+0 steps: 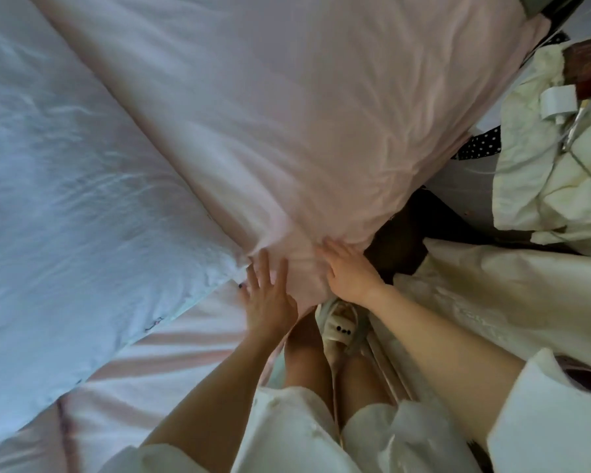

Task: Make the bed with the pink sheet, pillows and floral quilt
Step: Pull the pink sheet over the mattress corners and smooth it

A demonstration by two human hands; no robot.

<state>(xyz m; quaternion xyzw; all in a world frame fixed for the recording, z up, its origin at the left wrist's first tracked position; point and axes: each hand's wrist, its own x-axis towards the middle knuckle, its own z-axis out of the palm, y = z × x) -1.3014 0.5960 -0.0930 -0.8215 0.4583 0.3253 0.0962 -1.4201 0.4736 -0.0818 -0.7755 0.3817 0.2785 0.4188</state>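
Left hand (268, 295): fingers spread, palm flat on the near corner of the pink pillow (287, 107); presses, grips nothing.
Right hand (348, 271): open, fingers together, laid flat on the same corner just beside the left; no pinch.
Pink pillow: large, lies across the bed's near edge, its corner under both hands and overhanging the side.
Blue pillow (72, 186): pale, to the left, its edge touching the pink one.
Pink sheet (171, 363): spread under both pillows, visible below the blue pillow, some creases left.
Floral quilt: not identifiable in view.
Cream bedding (492, 288): heaped to the right, off the bed; pattern cannot be told.
Slipper (338, 326): on the floor beside the bed, between the forearms.
Progress, judged: sheet appears laid; pillows on the bed, pink one being settled into place; smoothing and the quilt remain, so roughly midway.
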